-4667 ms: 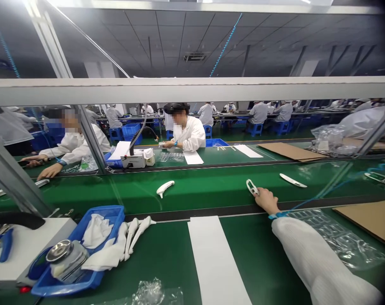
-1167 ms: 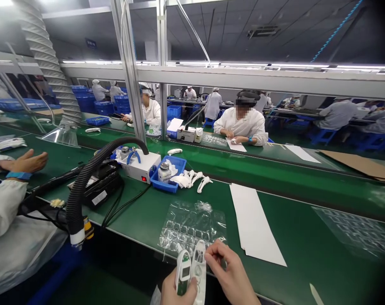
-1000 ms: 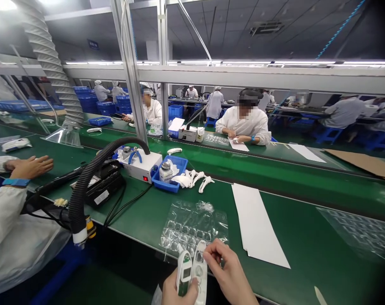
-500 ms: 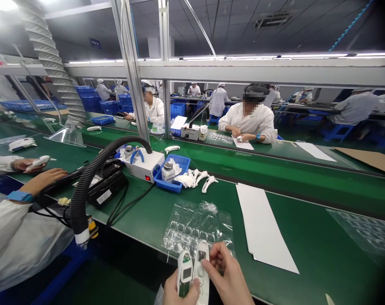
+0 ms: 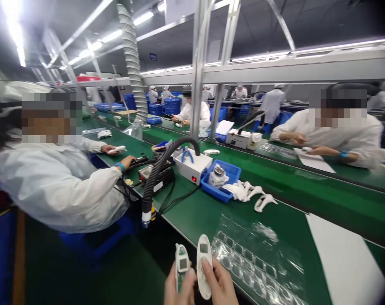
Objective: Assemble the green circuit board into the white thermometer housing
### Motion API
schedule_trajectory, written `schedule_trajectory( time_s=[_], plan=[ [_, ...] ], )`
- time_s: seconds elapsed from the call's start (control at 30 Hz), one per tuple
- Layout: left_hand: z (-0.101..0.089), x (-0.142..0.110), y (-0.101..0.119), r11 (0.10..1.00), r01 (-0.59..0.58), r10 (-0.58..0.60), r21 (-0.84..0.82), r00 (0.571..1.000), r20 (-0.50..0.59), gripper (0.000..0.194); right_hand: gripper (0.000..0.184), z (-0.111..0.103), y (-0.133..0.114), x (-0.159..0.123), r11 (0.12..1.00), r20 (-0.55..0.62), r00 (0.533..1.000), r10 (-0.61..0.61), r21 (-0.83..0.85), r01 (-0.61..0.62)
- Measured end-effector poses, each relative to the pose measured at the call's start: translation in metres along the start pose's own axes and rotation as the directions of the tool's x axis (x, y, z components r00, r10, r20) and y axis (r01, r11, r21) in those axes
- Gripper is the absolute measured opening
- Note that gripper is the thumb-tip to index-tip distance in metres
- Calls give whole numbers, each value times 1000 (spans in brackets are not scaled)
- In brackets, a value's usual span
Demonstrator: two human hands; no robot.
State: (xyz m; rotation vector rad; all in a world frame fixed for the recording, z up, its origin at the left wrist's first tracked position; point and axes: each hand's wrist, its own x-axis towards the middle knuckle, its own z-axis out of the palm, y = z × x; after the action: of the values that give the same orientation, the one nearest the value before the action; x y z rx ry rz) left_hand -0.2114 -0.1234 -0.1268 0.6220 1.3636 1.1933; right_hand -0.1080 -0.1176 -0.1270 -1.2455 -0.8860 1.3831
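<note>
My left hand (image 5: 187,289) grips an opened ear thermometer body (image 5: 182,263), its green circuit board and small grey screen facing up. Pinched between the thumb and fingers of my right hand (image 5: 223,283) is a long white cover shell (image 5: 204,249) with a window near its top. The two parts are held side by side, a small gap between them, just off the bench's front edge. Right beside my right hand lies clear plastic film with rows of small clear squares (image 5: 243,258); the hand covers a bit of its edge.
A white card (image 5: 341,258) lies at the right. Farther back sit a blue tray (image 5: 206,190), white thermometer shells (image 5: 265,202) and a white box with a red switch (image 5: 189,167). A black hose (image 5: 152,178) arches over the bench edge. A co-worker (image 5: 71,182) sits at the left.
The view has swung left, bringing the co-worker's upper body into sight. My hands have drawn the cover away from the thermometer body, and my right hand now grasps it lower down.
</note>
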Motion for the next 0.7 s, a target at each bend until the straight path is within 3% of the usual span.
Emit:
schedule_trajectory(
  time_s=[0.07, 0.13, 0.23, 0.3, 0.37, 0.57, 0.7],
  plan=[
    [-29, 17, 14, 982, 46, -63, -183, 994, -84, 67, 53, 32, 4, 23, 997, 128, 990, 55, 43, -61],
    [-57, 35, 28, 948, 12, -72, -319, 981, -179, 65, 60, 73, 8, 44, 984, 221, 968, 121, 104, -147],
    [-91, 59, 44, 914, -62, -52, -400, 962, -269, 52, 65, 135, 16, 66, 933, 331, 911, 245, 175, -314],
    [-103, 70, 47, 904, -84, -62, -419, 944, -324, 48, 66, 161, 22, 70, 904, 379, 880, 286, 198, -379],
    [-106, 75, 45, 901, -84, -83, -426, 930, -359, 48, 66, 169, 27, 69, 895, 376, 877, 299, 209, -395],
    [-82, 70, 29, 907, -48, -80, -418, 956, -282, 46, 59, 132, 28, 60, 887, 284, 902, 326, 240, -396],
    [-80, 72, 29, 900, -51, -89, -432, 951, -298, 47, 58, 132, 23, 62, 894, 283, 909, 305, 244, -376]
  ],
)
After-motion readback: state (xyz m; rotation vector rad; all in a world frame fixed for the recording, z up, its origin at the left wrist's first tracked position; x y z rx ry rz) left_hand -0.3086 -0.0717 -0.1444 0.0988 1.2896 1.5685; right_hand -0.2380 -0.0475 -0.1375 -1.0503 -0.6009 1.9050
